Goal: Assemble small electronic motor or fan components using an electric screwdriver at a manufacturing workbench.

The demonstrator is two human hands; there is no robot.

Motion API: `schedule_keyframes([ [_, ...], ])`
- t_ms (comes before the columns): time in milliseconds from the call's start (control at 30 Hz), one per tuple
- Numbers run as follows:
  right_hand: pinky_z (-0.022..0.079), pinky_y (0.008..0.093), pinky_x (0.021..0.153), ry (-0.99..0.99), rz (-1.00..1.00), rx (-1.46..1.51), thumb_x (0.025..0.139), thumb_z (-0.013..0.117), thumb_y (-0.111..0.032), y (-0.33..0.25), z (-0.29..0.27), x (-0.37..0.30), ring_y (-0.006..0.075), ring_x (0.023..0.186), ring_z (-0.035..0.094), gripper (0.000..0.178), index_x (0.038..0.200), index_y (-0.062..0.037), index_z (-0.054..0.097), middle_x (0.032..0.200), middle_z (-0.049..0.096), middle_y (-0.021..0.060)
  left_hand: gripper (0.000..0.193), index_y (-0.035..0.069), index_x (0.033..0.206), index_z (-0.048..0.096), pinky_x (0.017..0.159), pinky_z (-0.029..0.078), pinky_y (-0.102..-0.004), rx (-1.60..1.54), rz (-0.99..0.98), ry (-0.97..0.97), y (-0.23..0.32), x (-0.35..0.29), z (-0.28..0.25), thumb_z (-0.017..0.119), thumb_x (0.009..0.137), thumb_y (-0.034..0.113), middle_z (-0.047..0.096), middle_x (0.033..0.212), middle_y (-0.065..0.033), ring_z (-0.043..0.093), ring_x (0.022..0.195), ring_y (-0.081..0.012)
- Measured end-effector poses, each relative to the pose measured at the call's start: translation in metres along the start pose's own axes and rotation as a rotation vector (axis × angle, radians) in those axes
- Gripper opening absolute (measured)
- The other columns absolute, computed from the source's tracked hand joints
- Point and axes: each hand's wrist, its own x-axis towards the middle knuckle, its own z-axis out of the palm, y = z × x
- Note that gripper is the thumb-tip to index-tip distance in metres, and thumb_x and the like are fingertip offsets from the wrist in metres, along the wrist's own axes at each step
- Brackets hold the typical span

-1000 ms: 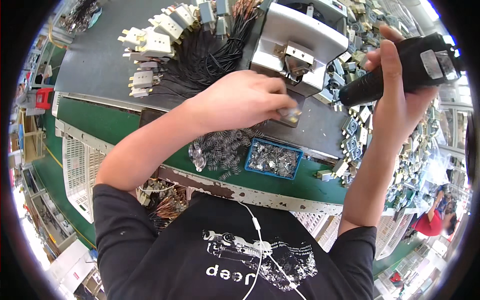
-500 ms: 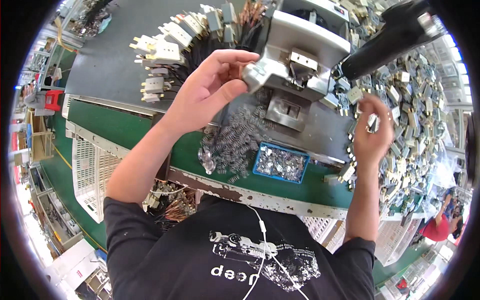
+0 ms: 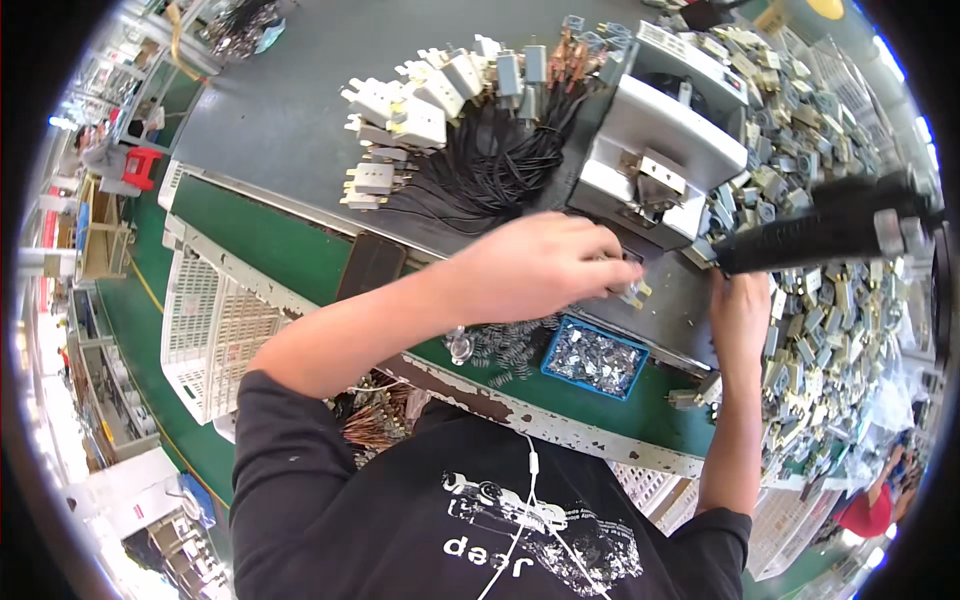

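My left hand (image 3: 545, 258) reaches across the bench with its fingers pinched on a small plug part with brass pins (image 3: 637, 293), in front of the silver bench machine (image 3: 655, 150). Most of the plug part is covered by the fingertips. On the right, my right hand (image 3: 741, 310) points away from me at the edge of the heap of grey and white plugs (image 3: 800, 330). Its fingertips go behind a blurred black cylindrical tool (image 3: 825, 238), so whether they hold anything is hidden. Below my left hand, a blue tray (image 3: 597, 358) holds small shiny metal pieces, with loose springs (image 3: 500, 350) beside it.
White plugs (image 3: 415, 120) with bundled black cables (image 3: 490, 165) lie behind my left forearm. A small clear round object (image 3: 460, 345) sits by the springs. White plastic crates (image 3: 225, 330) stand at the left, below the bench's chipped edge (image 3: 500, 405).
The view has shifted. My left hand has come away from the machine's silver rounded part and down toward the bench in front of it. The black tool appears lower, over my right fingertips.
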Motion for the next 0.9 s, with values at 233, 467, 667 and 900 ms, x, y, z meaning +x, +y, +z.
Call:
schedule_keyframes([
  [233, 0.050, 0.0490, 0.089, -0.090, -0.004, 0.015, 0.087, 0.071, -0.007, 0.003, -0.011, 0.007, 0.0446, 0.103, 0.063, 0.031, 0.117, -0.0037, 0.066, 0.109, 0.067, 0.0233, 0.034, 0.018, 0.118, 0.070, 0.082, 0.048, -0.0336, 0.112, -0.070, -0.041, 0.000, -0.003, 0.018, 0.075, 0.085, 0.020, 0.067, 0.104, 0.0012, 0.066, 0.095, -0.0174],
  [467, 0.052, 0.0481, 0.087, -0.159, 0.033, 0.019, 0.082, 0.073, -0.005, -0.008, -0.019, 0.020, 0.0414, 0.103, 0.064, 0.041, 0.122, -0.0086, 0.063, 0.116, 0.066, 0.0181, 0.035, 0.020, 0.119, 0.070, 0.083, 0.045, -0.0323, 0.234, -0.021, -0.002, 0.002, -0.006, 0.018, 0.076, 0.085, 0.022, 0.067, 0.104, 0.0032, 0.065, 0.096, -0.0139],
  [667, 0.051, 0.0453, 0.088, -0.169, 0.039, 0.075, 0.083, 0.071, -0.004, 0.003, -0.010, 0.018, 0.0392, 0.103, 0.064, 0.037, 0.118, -0.0098, 0.062, 0.109, 0.065, 0.0163, 0.034, 0.018, 0.118, 0.070, 0.082, 0.048, -0.0348, 0.288, 0.047, 0.054, 0.005, -0.005, 0.019, 0.075, 0.085, 0.021, 0.066, 0.100, -0.0006, 0.065, 0.094, -0.0153],
  [900, 0.049, 0.0386, 0.094, -0.018, 0.156, 0.366, 0.083, 0.067, 0.001, -0.013, -0.044, -0.006, 0.0303, 0.106, 0.063, 0.042, 0.124, -0.0075, 0.064, 0.116, 0.066, 0.0123, 0.018, 0.019, 0.107, 0.071, 0.081, 0.053, -0.0427, 0.948, -0.313, 0.293, -0.045, -0.012, -0.137, 0.067, 0.089, 0.021, 0.070, 0.101, -0.0059, 0.067, 0.093, -0.0275],
])
